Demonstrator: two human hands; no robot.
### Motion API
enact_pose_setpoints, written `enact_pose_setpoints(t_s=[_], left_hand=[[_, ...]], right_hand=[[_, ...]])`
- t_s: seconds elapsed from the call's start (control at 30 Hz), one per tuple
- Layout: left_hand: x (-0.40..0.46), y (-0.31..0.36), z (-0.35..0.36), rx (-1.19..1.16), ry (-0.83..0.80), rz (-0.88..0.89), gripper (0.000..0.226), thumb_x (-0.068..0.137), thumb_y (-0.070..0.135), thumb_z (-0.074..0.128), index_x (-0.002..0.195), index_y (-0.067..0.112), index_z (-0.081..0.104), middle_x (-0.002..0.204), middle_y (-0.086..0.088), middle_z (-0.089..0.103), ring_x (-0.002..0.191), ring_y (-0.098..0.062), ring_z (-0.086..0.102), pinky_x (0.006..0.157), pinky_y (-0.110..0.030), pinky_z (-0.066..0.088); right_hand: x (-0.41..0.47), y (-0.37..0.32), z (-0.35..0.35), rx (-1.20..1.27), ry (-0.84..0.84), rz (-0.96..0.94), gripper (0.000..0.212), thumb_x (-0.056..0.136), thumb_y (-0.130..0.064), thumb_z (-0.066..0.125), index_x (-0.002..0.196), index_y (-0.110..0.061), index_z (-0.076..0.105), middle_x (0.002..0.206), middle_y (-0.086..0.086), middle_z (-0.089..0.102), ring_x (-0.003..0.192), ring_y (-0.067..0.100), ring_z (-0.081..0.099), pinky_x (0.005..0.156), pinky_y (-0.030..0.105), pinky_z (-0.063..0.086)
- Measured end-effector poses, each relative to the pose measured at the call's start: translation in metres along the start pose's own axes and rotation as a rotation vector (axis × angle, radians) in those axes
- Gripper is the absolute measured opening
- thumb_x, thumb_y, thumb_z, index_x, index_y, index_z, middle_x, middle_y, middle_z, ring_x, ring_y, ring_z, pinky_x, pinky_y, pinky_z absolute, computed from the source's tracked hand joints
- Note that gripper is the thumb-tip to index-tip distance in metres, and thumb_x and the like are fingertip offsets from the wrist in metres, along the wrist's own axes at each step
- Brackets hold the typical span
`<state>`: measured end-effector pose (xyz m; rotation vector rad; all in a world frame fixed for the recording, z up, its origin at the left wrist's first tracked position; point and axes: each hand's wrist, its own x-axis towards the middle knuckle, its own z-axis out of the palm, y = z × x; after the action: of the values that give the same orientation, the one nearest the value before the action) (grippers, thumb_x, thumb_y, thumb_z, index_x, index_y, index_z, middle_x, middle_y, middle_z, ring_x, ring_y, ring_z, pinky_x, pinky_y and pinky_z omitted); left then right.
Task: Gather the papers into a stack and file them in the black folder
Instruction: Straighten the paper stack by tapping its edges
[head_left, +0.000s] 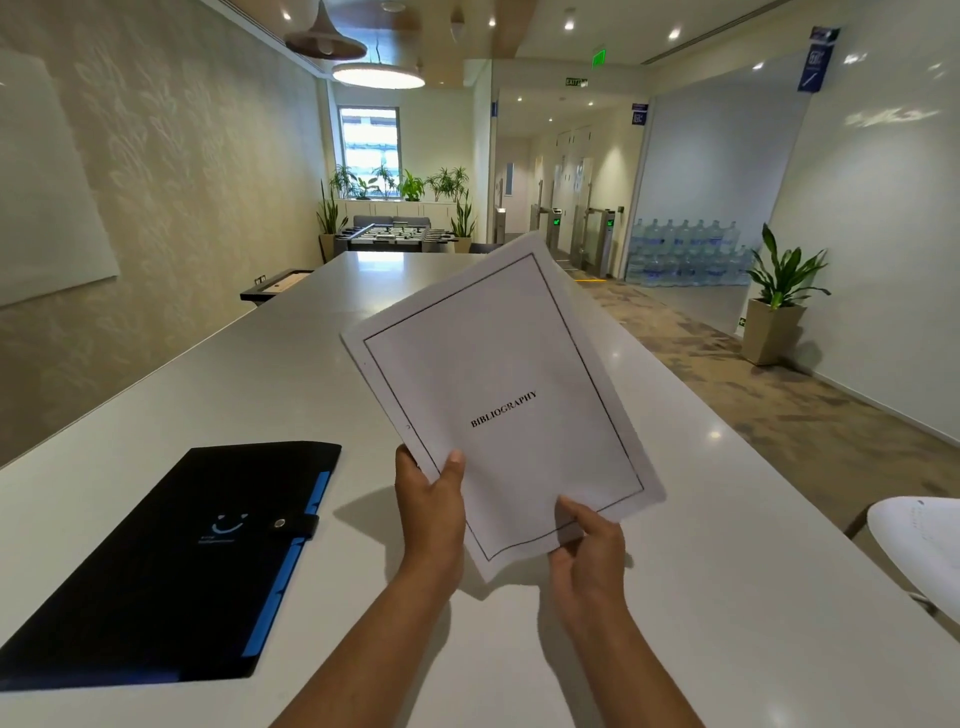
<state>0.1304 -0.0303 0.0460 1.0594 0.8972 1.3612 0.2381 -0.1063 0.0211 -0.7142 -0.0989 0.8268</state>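
Note:
A stack of white papers is held up above the white table, tilted, its top sheet bordered in black and printed "BIBLIOGRAPHY". My left hand grips the stack's lower left edge, thumb on top. My right hand pinches the bottom edge. The black folder lies flat on the table to the left, closed with a snap strap, blue tabs showing along its right side.
The table's right edge runs diagonally beside a carpeted walkway. A white chair stands at the right edge. A potted plant, stacked water bottles and a foosball table stand farther off.

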Motion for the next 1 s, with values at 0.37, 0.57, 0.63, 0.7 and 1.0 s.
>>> enact_pose_setpoints(t_s=[0.37, 0.57, 0.63, 0.7, 1.0], left_hand=[[0.022, 0.017, -0.051, -0.073, -0.134, -0.159, 0.044, 0.083, 0.001, 0.068, 0.122, 0.018, 0.054, 0.110, -0.009, 0.069, 0.098, -0.027, 0.068, 0.074, -0.038, 0.056], [0.055, 0.041, -0.093, 0.181, -0.133, -0.091, 0.043, 0.087, 0.007, 0.065, 0.126, 0.009, 0.048, 0.090, -0.004, 0.064, 0.074, -0.016, 0.058, 0.067, -0.028, 0.045], [0.058, 0.046, -0.100, 0.311, -0.251, -0.123, 0.037, 0.087, 0.014, 0.067, 0.121, 0.014, 0.052, 0.092, -0.004, 0.065, 0.078, -0.016, 0.062, 0.068, -0.028, 0.048], [0.056, 0.044, -0.102, 0.447, -0.352, -0.131, 0.028, 0.087, 0.021, 0.068, 0.112, 0.021, 0.055, 0.092, 0.000, 0.062, 0.079, -0.012, 0.062, 0.066, -0.024, 0.050], [0.049, 0.029, -0.096, 0.407, -0.295, 0.115, 0.015, 0.093, 0.022, 0.059, 0.101, 0.035, 0.058, 0.102, 0.010, 0.069, 0.092, -0.005, 0.067, 0.080, -0.029, 0.054]], right_hand=[[0.017, -0.053, -0.012, -0.416, -0.048, -0.177, 0.046, 0.079, 0.013, 0.061, 0.121, -0.006, 0.060, 0.108, 0.011, 0.072, 0.093, 0.026, 0.070, 0.076, 0.037, 0.057], [0.029, -0.083, -0.016, -0.633, -0.092, -0.166, 0.039, 0.075, 0.015, 0.061, 0.103, -0.012, 0.068, 0.086, 0.006, 0.076, 0.075, 0.021, 0.073, 0.060, 0.026, 0.056], [0.032, -0.087, -0.016, -0.679, -0.123, -0.137, 0.037, 0.076, 0.014, 0.061, 0.097, -0.014, 0.068, 0.077, 0.002, 0.076, 0.069, 0.018, 0.072, 0.058, 0.025, 0.055], [0.035, -0.088, -0.015, -0.752, -0.162, -0.125, 0.035, 0.075, 0.014, 0.062, 0.097, -0.013, 0.068, 0.072, 0.001, 0.074, 0.068, 0.019, 0.070, 0.059, 0.027, 0.055], [0.031, -0.086, 0.007, -0.906, -0.287, -0.364, 0.038, 0.077, 0.004, 0.069, 0.088, -0.033, 0.068, 0.081, -0.017, 0.074, 0.077, 0.007, 0.070, 0.057, 0.015, 0.053]])
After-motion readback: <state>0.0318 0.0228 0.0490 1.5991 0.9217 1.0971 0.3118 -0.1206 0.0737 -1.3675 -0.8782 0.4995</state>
